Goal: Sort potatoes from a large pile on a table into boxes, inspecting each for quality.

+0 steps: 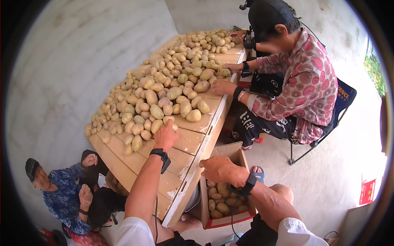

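Note:
Many yellow-brown potatoes (pixel 158 88) lie heaped across a wooden-slat table (pixel 182 162). At the near edge of the heap, my left hand (pixel 165 137) has its fingers closed on a potato (pixel 175 127), which is partly covered by them. My right hand (pixel 225 170) is held over an open cardboard box (pixel 229 151) beside the table, its fingers curled in. Whatever it holds, if anything, is hidden behind the hand. More potatoes (pixel 221 201) fill the lower part of that box.
Across the table's right side, a co-worker in a patterned shirt (pixel 303 78) sits on a folding chair (pixel 344 96), hands at the potatoes. Another person in blue (pixel 61 201) sits at lower left near a second box (pixel 115 184). A wall (pixel 82 61) stands behind the table.

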Motion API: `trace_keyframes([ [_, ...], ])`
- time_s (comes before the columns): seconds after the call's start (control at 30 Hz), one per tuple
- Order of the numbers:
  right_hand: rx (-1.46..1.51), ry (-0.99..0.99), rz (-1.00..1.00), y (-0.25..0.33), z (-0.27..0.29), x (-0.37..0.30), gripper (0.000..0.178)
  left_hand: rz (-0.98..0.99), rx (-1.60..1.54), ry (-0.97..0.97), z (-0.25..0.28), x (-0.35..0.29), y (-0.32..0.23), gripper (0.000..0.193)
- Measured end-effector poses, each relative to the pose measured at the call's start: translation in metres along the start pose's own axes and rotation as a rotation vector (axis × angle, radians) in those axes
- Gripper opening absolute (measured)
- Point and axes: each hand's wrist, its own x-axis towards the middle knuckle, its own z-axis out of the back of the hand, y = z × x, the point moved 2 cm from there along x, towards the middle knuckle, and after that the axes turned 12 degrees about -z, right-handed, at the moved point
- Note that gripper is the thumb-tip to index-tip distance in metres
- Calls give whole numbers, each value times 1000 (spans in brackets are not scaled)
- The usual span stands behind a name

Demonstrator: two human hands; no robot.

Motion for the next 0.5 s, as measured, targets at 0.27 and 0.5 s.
trace_keyframes([
  [0.27,-11,-25,27,0,-9,-1,33,68,-18,111,11,-15,4,54],
  [0.5,1,-35,51,3,-4,-4,34,64,-327,-82,25,-83,9,56],
])
